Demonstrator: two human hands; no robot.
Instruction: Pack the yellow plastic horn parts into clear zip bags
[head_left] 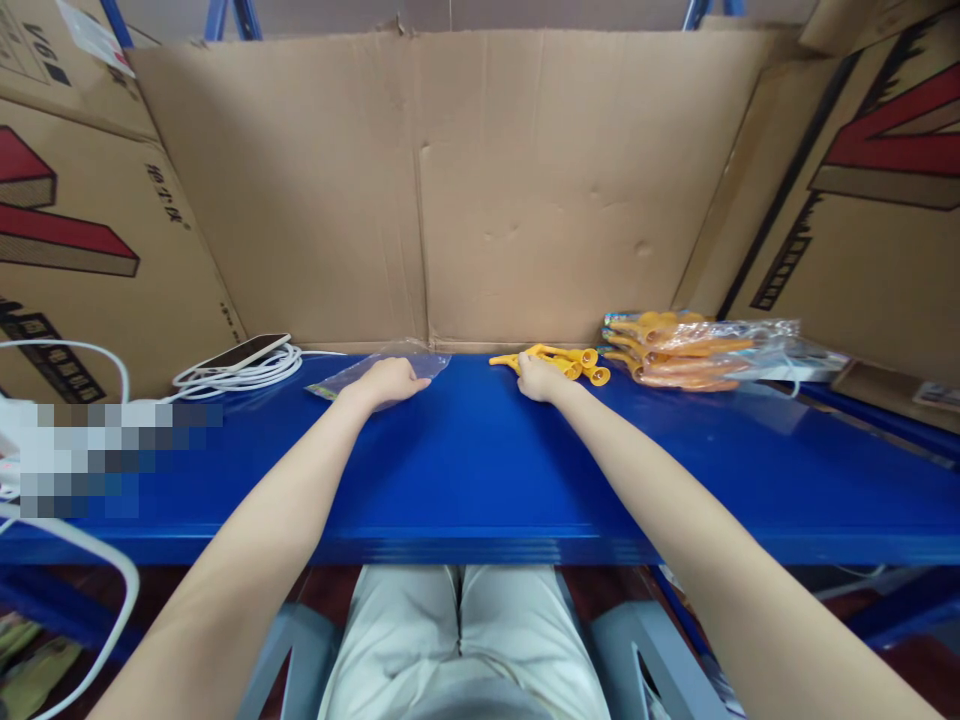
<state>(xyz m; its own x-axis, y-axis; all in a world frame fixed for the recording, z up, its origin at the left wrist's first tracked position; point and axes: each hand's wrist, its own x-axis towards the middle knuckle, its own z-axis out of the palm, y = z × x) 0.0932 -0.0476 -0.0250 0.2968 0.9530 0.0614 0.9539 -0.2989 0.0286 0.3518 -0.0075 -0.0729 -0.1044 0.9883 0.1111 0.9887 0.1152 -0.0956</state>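
On the blue tabletop, my left hand [390, 381] is closed with curled fingers over a clear plastic bag [341, 381]. The bag lies nearly flat, with a coloured strip at its left end. To the right, my right hand [537, 379] closes around yellow plastic toy horns [568, 362]. Their flared bells point right, and a thin yellow end sticks out left of my fingers. My fingertips are partly hidden, so how many horns I grip cannot be told.
Bagged yellow horns [667, 350] are stacked at the right. A phone [236, 355] rests on a coiled white cable [251, 374] at the left. A cardboard panel [525, 200] stands behind the blue table [465, 480], with large boxes on both sides.
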